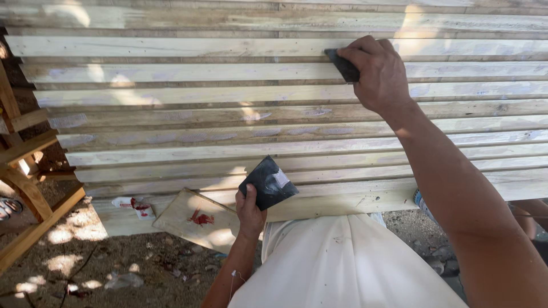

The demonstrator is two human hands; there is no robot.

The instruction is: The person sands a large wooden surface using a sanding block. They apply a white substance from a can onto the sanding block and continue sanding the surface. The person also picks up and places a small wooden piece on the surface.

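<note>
Both hands are closed on dark sheets of sandpaper. His right hand (374,71) presses a folded dark piece of sandpaper (343,65) against one pale wooden slat of the slatted panel (200,91), high up. Lower down, the left hand (251,214) pinches a square dark sheet (267,182) by its corner, just in front of the panel's bottom edge. Beside it, a small board (197,219) with a red mark leans over the sandy ground (114,268).

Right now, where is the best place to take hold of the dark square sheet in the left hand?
Grip the dark square sheet at its lower left corner, coming from below, probably as the left hand does now: that corner points down toward the person, and the rest lies flat over the slatted wooden panel.
</note>
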